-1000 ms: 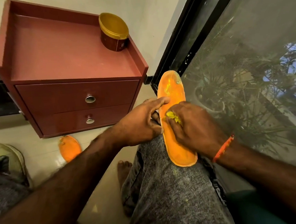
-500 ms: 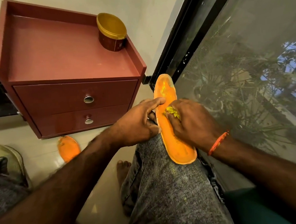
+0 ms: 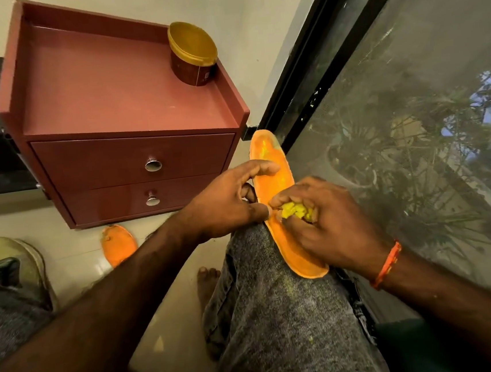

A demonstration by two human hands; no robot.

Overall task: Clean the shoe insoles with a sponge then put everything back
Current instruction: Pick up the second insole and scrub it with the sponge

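a shoe (image 3: pixel 15 268) sits far left, a second insole (image 3: pixel 118 249) on the floor. your left hand (image 3: pixel 228 205) pinches the orange insole (image 3: pixel 276 179) lying on your knee; your right hand (image 3: pixel 328 222) grips the yellow sponge (image 3: pixel 293 209) against it.

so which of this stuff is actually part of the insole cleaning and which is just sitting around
Part of the job:
- orange insole on the knee, held by the left hand
- yellow sponge in the right hand
- second insole on the floor
- shoe

Just lying about:
- gold-lidded jar
- red drawer cabinet
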